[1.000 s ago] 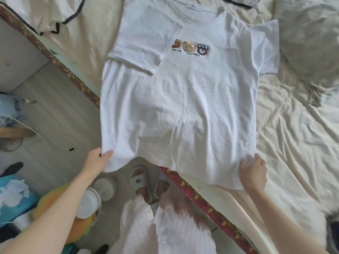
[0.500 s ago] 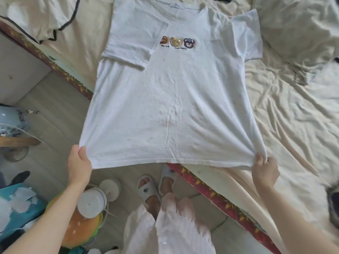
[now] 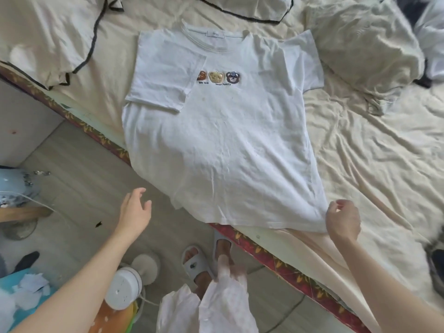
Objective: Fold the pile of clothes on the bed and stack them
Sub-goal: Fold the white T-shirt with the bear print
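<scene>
Head view looks straight down on a white T-shirt (image 3: 216, 145) spread face up on the bed (image 3: 384, 152), its hem hanging a little over the bed's edge. One sleeve is already folded in across the chest, partly covering the small bear print; the other lies out flat. The right hand (image 3: 342, 218) has its fingers curled at the hem corner and appears to pinch the cloth there. The left hand (image 3: 135, 210) hovers just off the opposite hem corner, fingers relaxed and apart, holding nothing.

To my eye the shirt is being laid square before folding. Doing it well would mean taking the loose corner with the left hand, matching the right's tension so the hem lies straight, then bringing the second sleeve in to mirror the first. More cream clothes (image 3: 60, 44) with dark trim wait near the head of the bed.

No basket or bin for the clothes is visible; nothing is stacked yet.
</scene>
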